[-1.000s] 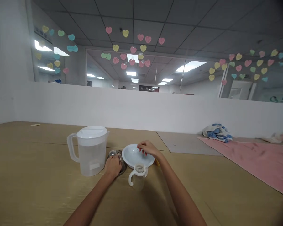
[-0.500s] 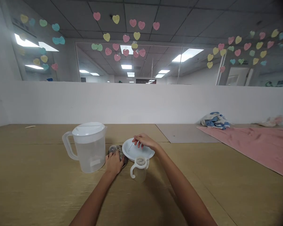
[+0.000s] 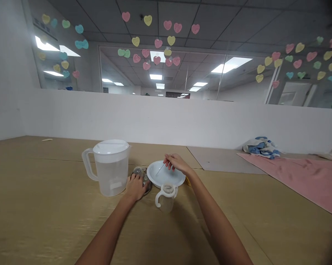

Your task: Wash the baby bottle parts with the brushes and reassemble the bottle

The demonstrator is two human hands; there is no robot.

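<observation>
As fingers point(image 3: 168, 158) pinch a rod point(image 3: 160, 169), perhaps metal, round bowl point(image 3: 174, 179)

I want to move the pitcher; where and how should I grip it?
Likely best by its looped handle, coming from the person's left: the pitcher stands upright with that loop facing outward, clear of the left hand near its opposite side.

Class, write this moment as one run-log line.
left hand: at dark tray; right hand: holds thin stick over white bowl; bottle: upright; pitcher: lid on
</observation>
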